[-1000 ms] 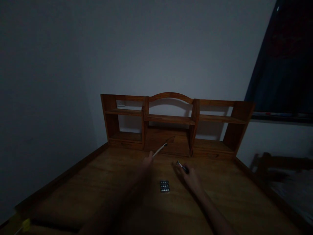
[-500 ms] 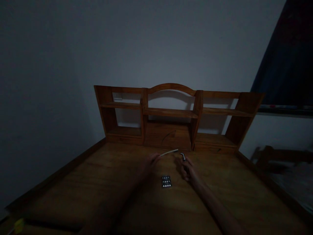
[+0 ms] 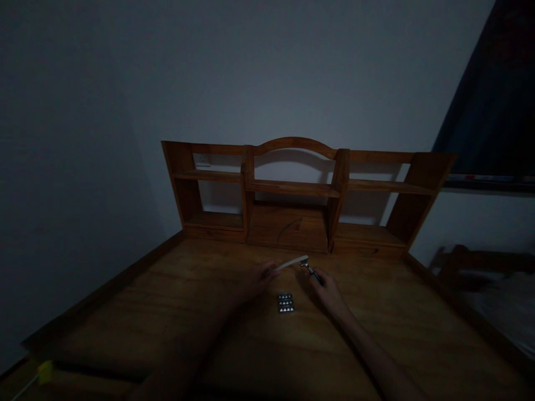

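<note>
My left hand (image 3: 259,278) is closed around one end of a slim, pale, slightly curved stick (image 3: 291,262); its kind is too dim to tell. The stick's free end points right, at the head of a razor. That razor (image 3: 311,270) has a dark handle and a silvery neck, and my right hand (image 3: 328,288) grips it by the handle. Razor head and stick tip meet or overlap in view; whether they touch I cannot tell. On the desk below and between my hands lies a small dark block (image 3: 286,303) with rows of white marks.
The wooden desk (image 3: 159,301) has a raised rim along its sides. At its back stands a wooden shelf unit (image 3: 292,190) with several compartments, against the wall. A yellow object (image 3: 45,371) is at the lower left, near the desk's front edge. The room is dim.
The razor has turned and moved left, so its head is now at the stick's tip. Before, a gap lay between them. The view has shifted slightly.
</note>
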{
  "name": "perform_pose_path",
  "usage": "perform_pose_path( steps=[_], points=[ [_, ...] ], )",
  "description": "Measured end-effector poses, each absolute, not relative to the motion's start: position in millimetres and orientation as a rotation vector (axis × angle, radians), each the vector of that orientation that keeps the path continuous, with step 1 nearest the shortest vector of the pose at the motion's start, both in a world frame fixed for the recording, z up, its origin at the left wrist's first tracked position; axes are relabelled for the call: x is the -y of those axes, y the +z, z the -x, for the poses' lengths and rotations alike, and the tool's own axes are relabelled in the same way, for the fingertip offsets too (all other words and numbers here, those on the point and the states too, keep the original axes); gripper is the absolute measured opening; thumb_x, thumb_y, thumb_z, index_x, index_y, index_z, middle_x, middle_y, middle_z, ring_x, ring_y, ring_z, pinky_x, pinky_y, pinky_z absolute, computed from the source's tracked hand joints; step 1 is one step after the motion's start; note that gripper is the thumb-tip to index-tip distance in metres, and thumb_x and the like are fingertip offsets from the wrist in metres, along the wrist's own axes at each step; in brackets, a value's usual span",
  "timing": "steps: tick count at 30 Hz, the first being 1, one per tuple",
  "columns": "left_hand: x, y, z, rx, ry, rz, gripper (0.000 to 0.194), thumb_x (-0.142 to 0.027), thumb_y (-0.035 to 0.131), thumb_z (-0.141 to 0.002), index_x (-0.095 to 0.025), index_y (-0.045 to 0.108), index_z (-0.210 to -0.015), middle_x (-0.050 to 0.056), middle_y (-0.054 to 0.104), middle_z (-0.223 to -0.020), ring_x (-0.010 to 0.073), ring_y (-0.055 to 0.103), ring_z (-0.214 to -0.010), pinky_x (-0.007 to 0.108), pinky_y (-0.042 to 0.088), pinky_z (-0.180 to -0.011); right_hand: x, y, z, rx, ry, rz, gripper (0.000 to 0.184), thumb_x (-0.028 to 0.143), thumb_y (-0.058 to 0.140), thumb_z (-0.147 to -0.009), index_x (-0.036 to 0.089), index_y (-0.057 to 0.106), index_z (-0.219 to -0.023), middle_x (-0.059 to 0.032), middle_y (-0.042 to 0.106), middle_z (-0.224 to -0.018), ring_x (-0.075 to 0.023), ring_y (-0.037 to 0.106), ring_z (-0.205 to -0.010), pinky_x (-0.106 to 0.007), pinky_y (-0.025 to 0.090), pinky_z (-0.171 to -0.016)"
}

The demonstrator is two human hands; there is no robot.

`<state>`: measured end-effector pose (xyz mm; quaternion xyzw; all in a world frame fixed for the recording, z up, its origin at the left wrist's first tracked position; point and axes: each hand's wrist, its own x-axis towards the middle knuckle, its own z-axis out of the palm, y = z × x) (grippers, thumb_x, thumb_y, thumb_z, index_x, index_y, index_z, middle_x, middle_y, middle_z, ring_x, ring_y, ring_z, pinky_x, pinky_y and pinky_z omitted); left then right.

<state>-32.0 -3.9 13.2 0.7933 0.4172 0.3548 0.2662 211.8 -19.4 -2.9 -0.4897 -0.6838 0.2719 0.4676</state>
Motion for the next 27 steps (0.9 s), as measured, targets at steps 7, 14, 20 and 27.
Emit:
perform_pose_path(
  steps=[7,14,20,27],
  points=[
    [0.8,7.2,27.1,-0.960,0.812,-1.949,0.037,-0.053,0.052,-0.083,-0.018,0.060,-0.089,-0.003,0.049,-0.070,0.0111,0.043,-0.064,0.022,0.034,-0.058,18.4,-4.7,-216.4,1.651,0.609,1.218,0.036,0.042,0.044,-0.087,0.012,0.064,-0.082,-0.0015,0.059,-0.070,-0.0159,0.050,-0.064,-0.023,0.036,-0.058],
    [4.0,7.9,22.4,-1.007,0.899,-1.861,0.043,-0.058,0.050,-0.082,-0.018,0.062,-0.092,-0.001,0.054,-0.075,0.0123,0.045,-0.067,0.022,0.035,-0.060,18.5,-2.5,-217.8,1.672,0.572,1.230,0.038,0.044,0.045,-0.087,0.013,0.064,-0.081,-0.0003,0.058,-0.067,-0.0154,0.049,-0.062,-0.023,0.035,-0.056],
    [4.8,13.5,24.4,-0.970,0.925,-1.883,0.040,-0.055,0.050,-0.083,-0.018,0.062,-0.091,0.000,0.056,-0.080,0.0137,0.049,-0.073,0.023,0.038,-0.066,18.2,-2.9,-217.1,1.664,0.565,1.253,0.039,0.044,0.043,-0.087,0.013,0.065,-0.082,-0.0014,0.059,-0.068,-0.0157,0.050,-0.061,-0.023,0.035,-0.055],
    [4.9,13.2,23.8,-0.994,0.922,-1.865,0.041,-0.056,0.048,-0.084,-0.018,0.061,-0.093,0.000,0.054,-0.077,0.0137,0.047,-0.072,0.023,0.039,-0.065,20.1,1.4,-216.7,1.673,0.534,1.252,0.036,0.044,0.045,-0.086,0.014,0.062,-0.074,0.0003,0.055,-0.062,-0.0148,0.048,-0.058,-0.023,0.032,-0.053]
  ],
)
